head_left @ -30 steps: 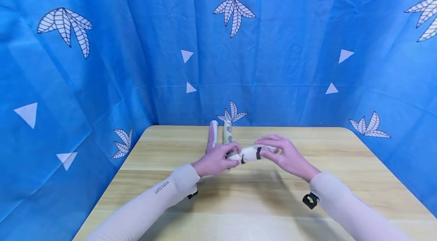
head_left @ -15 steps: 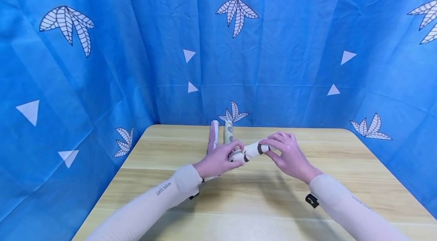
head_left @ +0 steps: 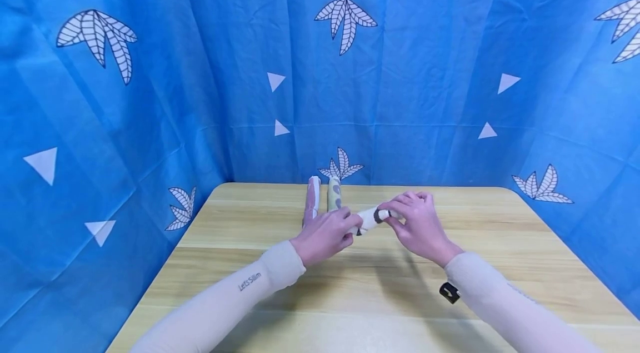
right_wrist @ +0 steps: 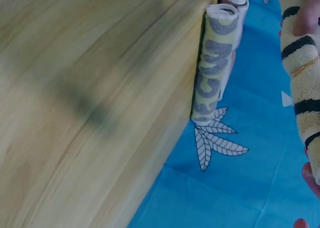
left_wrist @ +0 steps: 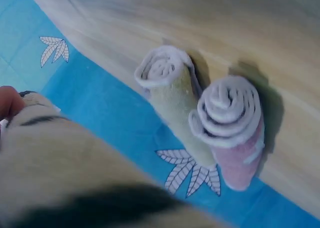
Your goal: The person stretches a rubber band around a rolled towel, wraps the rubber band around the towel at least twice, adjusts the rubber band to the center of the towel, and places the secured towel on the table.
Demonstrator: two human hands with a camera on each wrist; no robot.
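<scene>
A rolled cream towel with black stripes [head_left: 370, 220] is held between the two hands above the table, its right end higher. My left hand [head_left: 326, 236] grips its left end, the fingers bent over the roll and covering that end. My right hand [head_left: 419, 225] pinches the other end between thumb and fingers. In the right wrist view a thin orange-brown band [right_wrist: 305, 66] crosses the striped towel roll [right_wrist: 306, 87]. Up close in the left wrist view, the striped towel [left_wrist: 75, 158] fills the lower left, with a fingertip [left_wrist: 9, 102] at its far end.
Two more rolled towels, one pink and white [head_left: 312, 197], one pale green with grey spots [head_left: 334, 194], lie side by side behind the left hand on the wooden table [head_left: 450, 203]. Blue patterned curtain [head_left: 410, 92] hangs around the table's back and sides.
My left hand has turned, and its fingers have closed further over the towel's left end. The right hand has risen slightly with its end. The two other rolls have not moved.
</scene>
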